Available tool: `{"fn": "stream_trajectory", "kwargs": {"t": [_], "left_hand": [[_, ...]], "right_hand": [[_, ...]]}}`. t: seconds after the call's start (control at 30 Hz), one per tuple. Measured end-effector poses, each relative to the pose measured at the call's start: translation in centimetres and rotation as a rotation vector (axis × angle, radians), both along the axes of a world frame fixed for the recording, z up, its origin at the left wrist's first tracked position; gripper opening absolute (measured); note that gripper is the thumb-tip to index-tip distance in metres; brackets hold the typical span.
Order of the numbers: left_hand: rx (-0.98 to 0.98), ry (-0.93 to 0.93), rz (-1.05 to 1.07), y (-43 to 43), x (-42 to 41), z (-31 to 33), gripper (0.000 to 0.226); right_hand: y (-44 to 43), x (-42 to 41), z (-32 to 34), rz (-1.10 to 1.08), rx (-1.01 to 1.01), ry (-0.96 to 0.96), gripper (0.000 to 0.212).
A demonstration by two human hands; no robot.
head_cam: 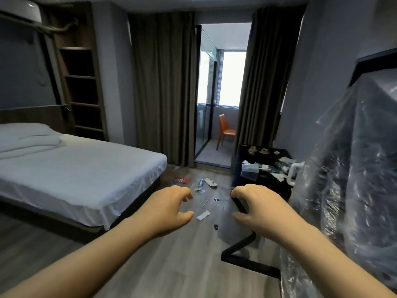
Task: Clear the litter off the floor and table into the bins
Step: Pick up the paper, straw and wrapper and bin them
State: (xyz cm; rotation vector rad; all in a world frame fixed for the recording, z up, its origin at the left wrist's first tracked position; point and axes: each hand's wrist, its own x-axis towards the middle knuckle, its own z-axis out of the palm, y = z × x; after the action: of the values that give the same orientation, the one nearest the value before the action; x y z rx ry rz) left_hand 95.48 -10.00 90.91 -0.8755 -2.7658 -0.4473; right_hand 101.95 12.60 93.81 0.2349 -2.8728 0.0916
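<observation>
Litter lies scattered on the wooden floor ahead: a white paper scrap (pixel 203 215), a plastic bottle (pixel 200 183), a red wrapper (pixel 182 180), a slipper (pixel 210 182) and a thin stick (pixel 205 203). The black table (pixel 240 155) at the right carries wrappers, tissues and cups (pixel 250 168). My left hand (pixel 166 208) and my right hand (pixel 261 208) are both stretched out in front of me at mid-height, fingers loosely curled, holding nothing. No bin is in view.
A bed (pixel 75 171) with white sheets fills the left. Dark curtains (pixel 163 93) frame a doorway to a balcony with an orange chair (pixel 225 130). A plastic-wrapped object (pixel 354 168) stands at the right, beside a black metal frame (pixel 242 248).
</observation>
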Motion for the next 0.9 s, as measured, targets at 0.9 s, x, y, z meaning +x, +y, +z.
{"fn": "stream_trajectory", "kwargs": {"t": [0.9], "left_hand": [[-0.055,-0.188,0.025,-6.9,-41.7,-6.6,0.041]], "right_hand": [[-5.7,-42.4,-9.6,-0.058,-0.069,-0.220,0.045]]}}
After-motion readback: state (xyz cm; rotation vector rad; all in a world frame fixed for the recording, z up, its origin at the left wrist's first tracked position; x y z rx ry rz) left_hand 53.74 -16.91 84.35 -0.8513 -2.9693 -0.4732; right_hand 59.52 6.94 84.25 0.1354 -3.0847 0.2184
